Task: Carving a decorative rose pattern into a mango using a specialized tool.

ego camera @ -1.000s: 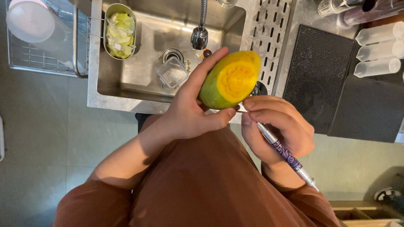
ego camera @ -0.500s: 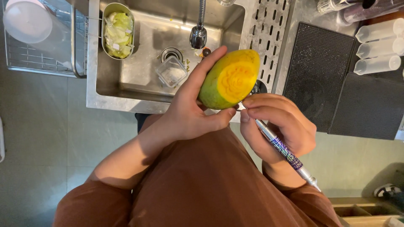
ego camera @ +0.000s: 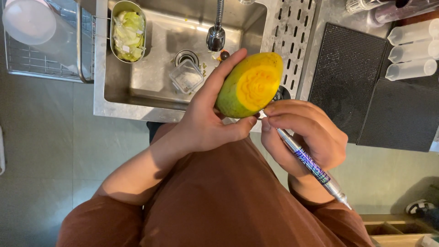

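A partly peeled mango is cupped in the left hand over the sink edge, fingers wrapped on the remaining green skin. A slim peeler is pinched in the right hand, its tip at the fruit's lower edge. The bared flesh is judged slippery and soft; grip is best kept on the skin.

Your left hand reaches up from the bare forearm and wraps the mango, fingers stretched along its far side and thumb pressed against its near edge. Your right hand sits just right of and below the mango, fingers curled tight, fingertips pinched together at the fruit's lower edge, wrist bent back toward your body.
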